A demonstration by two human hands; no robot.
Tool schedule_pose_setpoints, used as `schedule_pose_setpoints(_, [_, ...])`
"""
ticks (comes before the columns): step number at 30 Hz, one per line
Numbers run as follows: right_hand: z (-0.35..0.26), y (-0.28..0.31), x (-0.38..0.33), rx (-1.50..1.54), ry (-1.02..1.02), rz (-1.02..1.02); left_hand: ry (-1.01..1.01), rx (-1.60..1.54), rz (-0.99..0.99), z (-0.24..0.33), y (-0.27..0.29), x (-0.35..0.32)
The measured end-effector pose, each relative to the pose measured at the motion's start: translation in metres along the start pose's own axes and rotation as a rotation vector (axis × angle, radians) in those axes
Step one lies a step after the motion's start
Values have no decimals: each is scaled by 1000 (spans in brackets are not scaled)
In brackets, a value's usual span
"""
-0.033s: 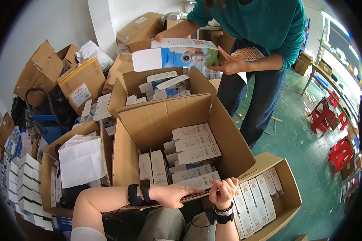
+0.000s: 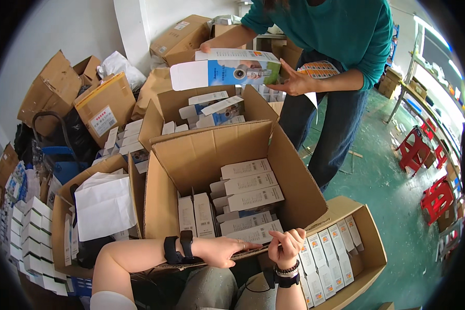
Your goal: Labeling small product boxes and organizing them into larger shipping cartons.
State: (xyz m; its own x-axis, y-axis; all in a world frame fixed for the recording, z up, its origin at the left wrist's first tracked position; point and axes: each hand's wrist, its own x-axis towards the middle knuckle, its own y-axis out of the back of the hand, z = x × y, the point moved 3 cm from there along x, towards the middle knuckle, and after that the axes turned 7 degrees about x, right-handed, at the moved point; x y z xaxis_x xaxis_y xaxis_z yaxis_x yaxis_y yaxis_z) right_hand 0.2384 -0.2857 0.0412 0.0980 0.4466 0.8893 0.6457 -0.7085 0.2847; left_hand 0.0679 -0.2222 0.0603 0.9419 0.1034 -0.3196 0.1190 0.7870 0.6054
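Note:
In front of me stands a large open carton (image 2: 191, 145) partly filled with small white boxes (image 2: 254, 197). My left hand (image 2: 223, 251) lies over its near edge, fingers stretched toward the nearest white box, apparently holding nothing. At the carton's near right corner my right hand (image 2: 286, 246) is raised with its fingers curled in; nothing shows in them. Across from me, a co-worker in a green top (image 2: 341, 36) holds a flattened blue-and-white box (image 2: 190, 76) in both hands. The left one grips its right end.
A lower carton (image 2: 368, 243) with rows of white boxes stands at the right. Another carton (image 2: 60, 217), with white paper (image 2: 106, 209) on top, is at the left; several boxes (image 2: 39, 243) are stacked beyond it. Red stools (image 2: 414, 151) stand on the green floor at the far right.

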Motion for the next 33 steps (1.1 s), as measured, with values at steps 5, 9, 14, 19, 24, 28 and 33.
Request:
schedule_pose_setpoints(5, [2,-2,0,-12,-5,3,33,11,-5,-2,0,1])
schedule_pose_setpoints(9, [-1,0,0,-9,-23,-10,58,18,-24,-4,-5,0])
schedule_pose_setpoints(14, [0,-1,0,-14,-21,-2,8,60,12,2,2,-2])
schedule_pose_setpoints(19, [-2,-2,5,-15,-35,-5,4,63,12,-1,-1,-1])
schedule_pose_setpoints(24, [-2,-2,5,-15,-39,-4,-8,76,35,-3,-2,0])
schedule_pose_setpoints(28, [-7,1,3,-14,-41,-15,2,47,19,-1,-5,0])
schedule_pose_setpoints(33, [-8,4,1,-20,-37,-29,-32,49,59,-1,-11,0])
